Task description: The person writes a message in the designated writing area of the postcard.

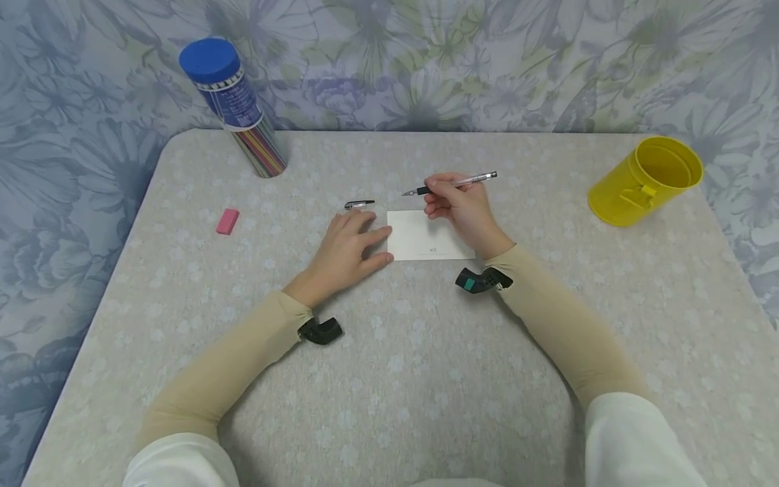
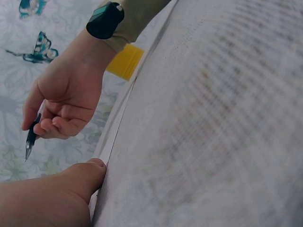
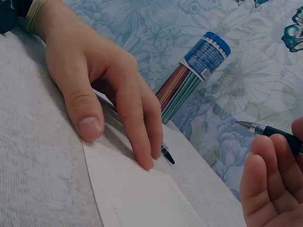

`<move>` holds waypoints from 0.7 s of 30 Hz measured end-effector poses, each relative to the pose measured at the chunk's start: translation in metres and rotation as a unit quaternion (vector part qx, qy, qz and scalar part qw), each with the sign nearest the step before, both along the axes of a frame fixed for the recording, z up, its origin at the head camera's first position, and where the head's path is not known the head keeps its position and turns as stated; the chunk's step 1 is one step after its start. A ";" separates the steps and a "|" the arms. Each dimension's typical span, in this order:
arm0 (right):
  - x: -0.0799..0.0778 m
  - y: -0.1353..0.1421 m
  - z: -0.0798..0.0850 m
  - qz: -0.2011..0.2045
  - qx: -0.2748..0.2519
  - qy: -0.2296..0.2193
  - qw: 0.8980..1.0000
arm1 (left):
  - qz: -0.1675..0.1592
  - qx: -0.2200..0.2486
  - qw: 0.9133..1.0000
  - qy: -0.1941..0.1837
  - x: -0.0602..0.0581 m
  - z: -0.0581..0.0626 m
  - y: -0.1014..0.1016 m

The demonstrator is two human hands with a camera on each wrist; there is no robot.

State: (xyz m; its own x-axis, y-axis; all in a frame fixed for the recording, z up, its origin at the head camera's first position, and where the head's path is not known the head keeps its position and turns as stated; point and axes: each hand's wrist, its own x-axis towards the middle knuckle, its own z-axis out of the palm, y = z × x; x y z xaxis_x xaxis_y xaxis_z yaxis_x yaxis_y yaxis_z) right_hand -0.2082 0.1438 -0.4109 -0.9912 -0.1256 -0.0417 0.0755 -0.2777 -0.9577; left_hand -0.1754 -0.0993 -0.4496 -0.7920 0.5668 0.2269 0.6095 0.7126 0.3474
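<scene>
In the head view a white card (image 1: 420, 237) lies flat at the middle of the table, with small print near its lower edge. My left hand (image 1: 347, 251) rests at the card's left side, thumb and index fingertip touching its edge, the fingers spread. Above the card my right hand (image 1: 464, 208) pinches an uncapped pen (image 1: 477, 179), its tip pointing left and clear of the paper. The right wrist view shows the pen's dark grip (image 3: 279, 137) and metal tip. A pen cap (image 1: 359, 204) lies just beyond the left fingers.
A pink eraser (image 1: 228, 221) lies to the left. Behind it stands a blue-lidded tube (image 1: 234, 101) of coloured pencils. At the right is an open yellow canister (image 1: 621, 189). A floral-patterned wall (image 1: 389, 61) rises behind the table's back edge.
</scene>
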 end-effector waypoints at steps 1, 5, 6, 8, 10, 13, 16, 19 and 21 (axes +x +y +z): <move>0.000 -0.001 0.000 0.001 -0.003 0.000 1.000 | -0.001 -0.001 1.000 -0.002 0.000 0.000 0.000; 0.000 -0.003 -0.003 0.002 -0.011 -0.010 1.000 | -0.001 -0.006 1.000 -0.010 -0.001 0.002 0.002; 0.000 -0.003 -0.003 0.002 -0.009 -0.012 1.000 | 0.000 -0.008 1.000 -0.011 -0.001 0.003 0.002; -0.001 -0.003 -0.005 0.001 -0.006 -0.015 1.000 | 0.003 -0.009 1.000 -0.012 0.000 0.003 0.002; -0.001 -0.003 -0.006 0.003 0.002 -0.013 1.000 | 0.003 -0.008 1.000 -0.012 0.000 0.004 0.001; -0.003 -0.004 -0.008 0.007 0.023 -0.010 1.000 | 0.002 -0.010 1.000 -0.010 0.000 0.004 0.001; -0.004 -0.005 -0.010 0.013 0.039 -0.008 0.999 | 0.002 -0.012 1.000 -0.008 0.000 0.003 0.000; -0.004 -0.005 -0.012 0.013 0.048 -0.010 0.999 | 0.003 -0.014 1.000 -0.007 0.000 0.003 0.000; -0.003 -0.006 -0.013 0.010 0.048 -0.014 0.999 | 0.003 -0.013 1.000 -0.011 0.000 0.002 0.001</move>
State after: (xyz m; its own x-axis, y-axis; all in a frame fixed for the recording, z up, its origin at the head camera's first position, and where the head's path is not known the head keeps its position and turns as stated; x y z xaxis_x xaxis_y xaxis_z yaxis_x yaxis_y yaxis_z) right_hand -0.2117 0.1383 -0.4235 -0.9868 -0.1397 -0.0817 0.1069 -0.1830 -0.9773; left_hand -0.1756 -0.0985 -0.4475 -0.7996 0.5677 0.1958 0.5983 0.7246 0.3421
